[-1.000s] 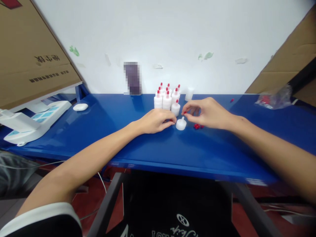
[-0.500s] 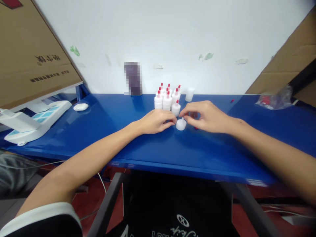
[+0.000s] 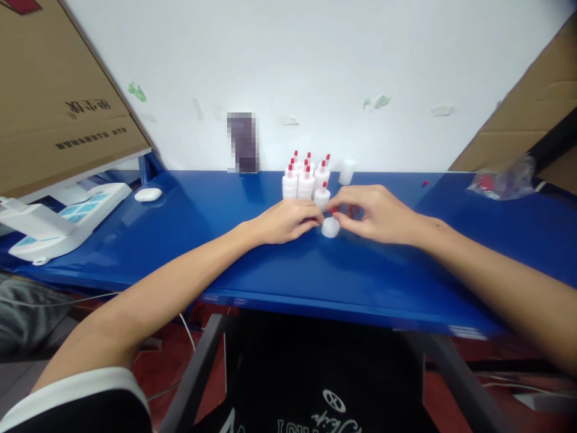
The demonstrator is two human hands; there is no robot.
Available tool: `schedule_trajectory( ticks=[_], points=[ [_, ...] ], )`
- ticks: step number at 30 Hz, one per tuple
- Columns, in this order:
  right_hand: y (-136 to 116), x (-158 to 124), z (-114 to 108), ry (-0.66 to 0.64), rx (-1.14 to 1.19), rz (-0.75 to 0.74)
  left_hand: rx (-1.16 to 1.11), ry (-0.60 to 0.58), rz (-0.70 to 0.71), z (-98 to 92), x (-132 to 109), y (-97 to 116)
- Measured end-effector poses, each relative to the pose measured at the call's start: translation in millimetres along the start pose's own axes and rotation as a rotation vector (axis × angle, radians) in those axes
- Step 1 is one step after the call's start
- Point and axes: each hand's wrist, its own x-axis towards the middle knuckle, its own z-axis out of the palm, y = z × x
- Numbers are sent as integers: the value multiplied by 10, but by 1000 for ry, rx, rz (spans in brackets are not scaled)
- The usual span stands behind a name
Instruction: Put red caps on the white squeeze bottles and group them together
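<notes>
A small white nozzle bottle (image 3: 330, 228) stands upright on the blue table between my hands. My right hand (image 3: 372, 211) pinches a red tip cap (image 3: 333, 211) at the top of its nozzle. On the bottle's left side rest the fingertips of my left hand (image 3: 291, 221), which is curled with its thumb close to the fingers. A bit of red shows by those fingers, too small to name. Just behind stand several white bottles (image 3: 306, 185) with red tips; a nearer one (image 3: 321, 197) is partly hidden by my hands.
A plain white cylindrical container (image 3: 347, 172) stands by the wall. Further right lie a loose red piece (image 3: 425, 183) and a clear plastic bag (image 3: 502, 178) with red pieces. A white power strip (image 3: 72, 219) and a white oval case (image 3: 148, 195) lie at left. Cardboard (image 3: 67, 102) leans there.
My right fingers have brought a red tip cap onto the bottle's nozzle, which was bare before. My left hand has barely moved.
</notes>
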Motion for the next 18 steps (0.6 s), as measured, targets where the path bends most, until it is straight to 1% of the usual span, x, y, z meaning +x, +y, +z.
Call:
schedule_trajectory(
  ticks=[4, 9, 14, 18],
  points=[
    [8, -8, -15, 7, -5, 24, 3, 5, 0, -4, 11, 12],
    [-20, -7, -67, 43, -13, 2, 20, -14, -6, -11, 10, 26],
    [-11, -7, -100, 33, -14, -8, 31, -36, -31, -9, -2, 21],
    [-4, -6, -85, 34, -5, 14, 25, -37, -33, -5, -4, 19]
  ],
)
